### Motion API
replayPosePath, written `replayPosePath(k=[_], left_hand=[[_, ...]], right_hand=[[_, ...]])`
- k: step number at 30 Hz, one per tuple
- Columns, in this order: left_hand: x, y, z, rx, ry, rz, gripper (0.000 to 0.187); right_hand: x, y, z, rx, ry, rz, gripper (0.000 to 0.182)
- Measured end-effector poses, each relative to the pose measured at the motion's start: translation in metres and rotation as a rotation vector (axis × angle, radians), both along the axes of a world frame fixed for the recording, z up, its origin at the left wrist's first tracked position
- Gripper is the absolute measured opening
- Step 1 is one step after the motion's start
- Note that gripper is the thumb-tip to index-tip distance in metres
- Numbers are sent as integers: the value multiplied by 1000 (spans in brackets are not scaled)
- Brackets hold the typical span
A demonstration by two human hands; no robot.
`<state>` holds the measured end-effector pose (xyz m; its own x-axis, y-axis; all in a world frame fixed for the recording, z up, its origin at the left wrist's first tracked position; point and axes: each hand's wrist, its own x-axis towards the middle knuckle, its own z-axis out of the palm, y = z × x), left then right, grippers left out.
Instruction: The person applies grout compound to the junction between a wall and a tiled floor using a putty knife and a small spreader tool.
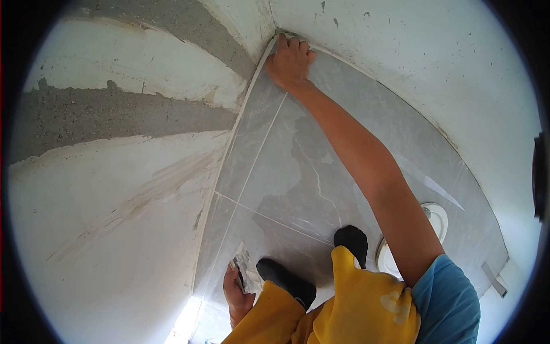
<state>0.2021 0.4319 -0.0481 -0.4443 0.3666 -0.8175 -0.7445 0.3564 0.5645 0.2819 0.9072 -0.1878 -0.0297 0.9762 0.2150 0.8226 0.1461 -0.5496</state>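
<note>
Far from the body, my right hand presses into the corner where the grey tiled floor meets two walls. Its fingers are curled, and whatever they may hold is hidden. Low in the view, my left hand grips a flat scraper with a pale, smeared blade, close beside a foot in a dark sock. Light joint lines run between the tiles, and a darker, damp-looking patch lies on them.
The left wall has rough grey bands across white plaster. A white wall curves along the right. Beside my right arm is a round white object, partly hidden. A small flat tool lies near the right wall.
</note>
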Motion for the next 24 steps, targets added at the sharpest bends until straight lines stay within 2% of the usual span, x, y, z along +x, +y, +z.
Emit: replayPosePath(k=[9,12,18,24], left_hand=[[4,9,4,-18,2,-6,28],[5,8,3,-6,1,0,29],[5,8,4,-19,12,-5,29],[2,-2,-1,-5,25,-18,30]], right_hand=[[-11,-7,-3,112,-88,46,49],[-5,-13,1,36,13,137,50],[2,4,3,-54,115,28,57],[-4,4,1,4,-5,1,55]])
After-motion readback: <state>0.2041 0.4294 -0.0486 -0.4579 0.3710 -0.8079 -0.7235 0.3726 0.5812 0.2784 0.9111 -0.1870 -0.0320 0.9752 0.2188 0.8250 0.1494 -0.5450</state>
